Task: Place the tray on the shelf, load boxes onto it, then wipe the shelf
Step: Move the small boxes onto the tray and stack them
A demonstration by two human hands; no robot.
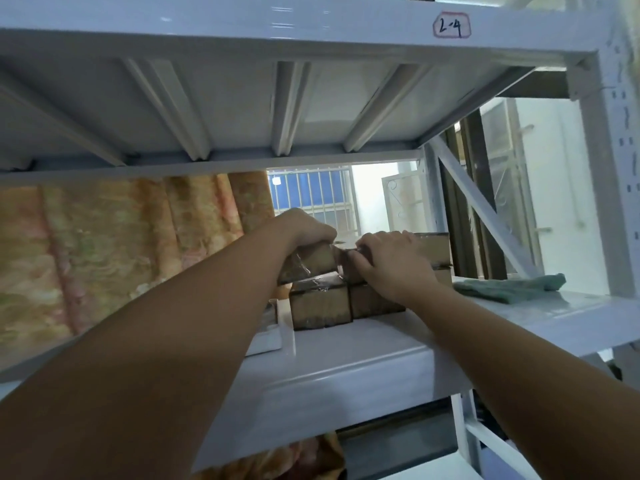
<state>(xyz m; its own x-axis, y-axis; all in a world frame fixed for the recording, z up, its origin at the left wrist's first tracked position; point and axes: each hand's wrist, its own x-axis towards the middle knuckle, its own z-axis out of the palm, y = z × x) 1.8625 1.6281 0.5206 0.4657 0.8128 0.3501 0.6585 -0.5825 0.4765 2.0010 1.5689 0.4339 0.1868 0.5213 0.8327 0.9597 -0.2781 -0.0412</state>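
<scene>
Your left hand (308, 230) grips the tilted box (308, 266) and your right hand (388, 261) curls over the end of the top box (433, 247) just beside it, so level the tilted box and lower it squarely onto the bottom boxes (320, 306) beneath your fingers on the shelf (363, 362).

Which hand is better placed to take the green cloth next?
Right. The green cloth lies on the shelf right of the stack, nearer the right hand, which holds the upper right box. The left hand grips a tilted box on the far side and would have to cross over.
</scene>
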